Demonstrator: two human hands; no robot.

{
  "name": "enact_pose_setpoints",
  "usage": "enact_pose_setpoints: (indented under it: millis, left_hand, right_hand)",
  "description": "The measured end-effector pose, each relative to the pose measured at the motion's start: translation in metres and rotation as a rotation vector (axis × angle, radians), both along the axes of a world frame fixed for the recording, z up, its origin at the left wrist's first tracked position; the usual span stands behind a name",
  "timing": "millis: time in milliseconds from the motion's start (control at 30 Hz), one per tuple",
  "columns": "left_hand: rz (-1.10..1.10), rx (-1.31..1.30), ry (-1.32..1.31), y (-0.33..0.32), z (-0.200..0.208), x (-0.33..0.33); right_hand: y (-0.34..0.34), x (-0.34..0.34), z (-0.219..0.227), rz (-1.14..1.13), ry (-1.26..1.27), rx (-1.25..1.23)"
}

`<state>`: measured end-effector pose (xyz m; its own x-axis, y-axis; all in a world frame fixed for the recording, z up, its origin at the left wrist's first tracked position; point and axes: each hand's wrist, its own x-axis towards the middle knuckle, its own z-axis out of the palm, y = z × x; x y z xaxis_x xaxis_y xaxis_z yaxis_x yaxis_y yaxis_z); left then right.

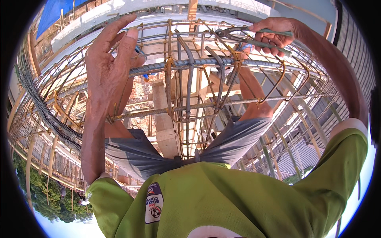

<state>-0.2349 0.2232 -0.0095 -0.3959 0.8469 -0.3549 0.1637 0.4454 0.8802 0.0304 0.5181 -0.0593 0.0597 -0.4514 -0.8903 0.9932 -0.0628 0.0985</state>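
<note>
In front of me lies a cage of rusty steel reinforcing bars [198, 62], its stirrups bound on with thin tie wire. My right hand [274, 33] is closed around the green handles of a pair of pincers [223, 33]. The jaws of the pincers are at a joint on the far top bar; whether they grip wire there is too small to tell. To the left, my left hand [104, 59] is raised by the thick bar with its fingers apart, and I see nothing held in it. Bent bar ends [189, 71] stick up between my hands.
A bundle of dark tie wire [41, 104] hangs at the left beside my forearm. Below the cage are a wooden plank [163, 115] and rubble, between my legs. Bamboo poles [266, 156] stand at the lower right. A blue tarp [51, 16] shows at the far left.
</note>
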Motion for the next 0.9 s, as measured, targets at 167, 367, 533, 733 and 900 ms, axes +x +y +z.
enact_pose_setpoints:
  millis: [167, 367, 533, 733, 900]
  left_hand:
    - [-0.707, 0.097, 0.278, 0.104, 0.009, 0.081]
    - [-1.233, -0.203, 0.252, 0.178, -0.053, 0.157]
    - [-1.170, 0.078, -0.036, 0.153, -0.129, 0.133]
    - [-1.045, 0.086, 0.033, 0.166, -0.134, 0.153]
    - [-0.950, -0.001, -0.330, 0.162, -0.152, 0.161]
  right_hand:
    - [-0.004, -0.003, 0.002, -0.005, 0.018, 0.037]
    - [0.001, 0.015, 0.003, -0.008, 0.150, 0.062]
    - [-0.002, -0.003, 0.003, 0.044, 0.116, 0.062]
    - [-0.002, 0.006, 0.006, -0.018, 0.107, 0.118]
    - [-0.017, 0.008, 0.027, 0.518, 0.531, 0.674]
